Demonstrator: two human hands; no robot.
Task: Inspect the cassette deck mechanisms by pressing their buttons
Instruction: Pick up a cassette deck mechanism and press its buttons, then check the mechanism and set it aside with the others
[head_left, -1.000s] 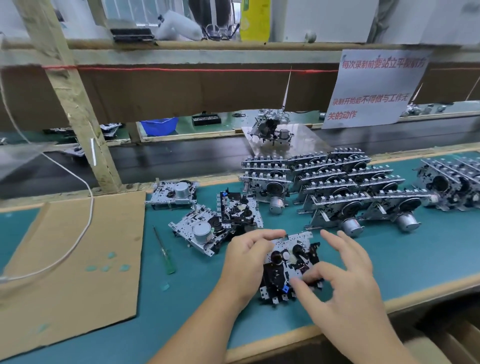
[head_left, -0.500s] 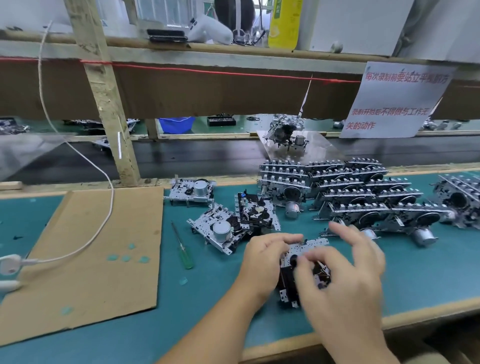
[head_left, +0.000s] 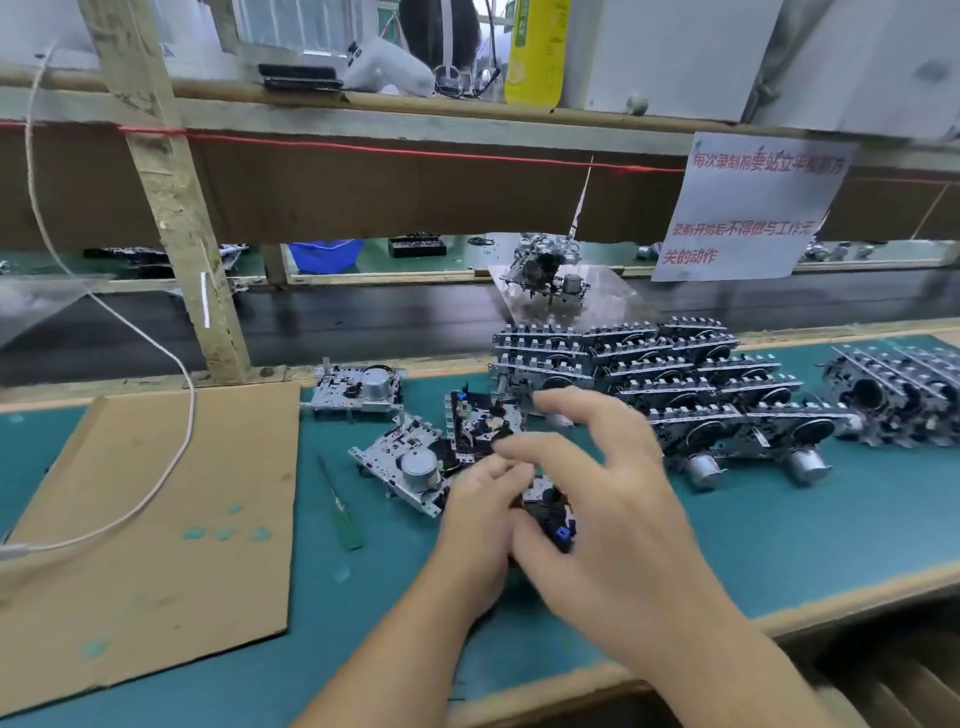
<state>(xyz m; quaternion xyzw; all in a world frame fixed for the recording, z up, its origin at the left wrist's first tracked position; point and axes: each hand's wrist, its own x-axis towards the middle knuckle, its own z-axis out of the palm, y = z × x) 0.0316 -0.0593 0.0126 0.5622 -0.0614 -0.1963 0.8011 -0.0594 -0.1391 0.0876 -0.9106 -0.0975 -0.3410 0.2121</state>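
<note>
A black and silver cassette deck mechanism (head_left: 549, 508) with a small blue part lies on the teal mat (head_left: 779, 530) near the front edge, mostly hidden by my hands. My left hand (head_left: 475, 519) grips its left side with curled fingers. My right hand (head_left: 613, 499) lies over it from the right. Its fingers are spread and fairly straight above the mechanism, and its thumb sits at the near edge. The buttons are hidden under my right hand.
Three loose mechanisms (head_left: 408, 465) lie just behind my hands. Rows of stacked mechanisms (head_left: 675, 374) fill the right. A green screwdriver (head_left: 340, 506), a cardboard sheet (head_left: 145, 519) and a white cable (head_left: 174, 467) are at the left. A wooden post (head_left: 171, 208) stands behind.
My right hand has swung up and left over the mechanism, covering most of it. My left hand keeps its hold. The camera has shifted, moving the scene right and down in view.
</note>
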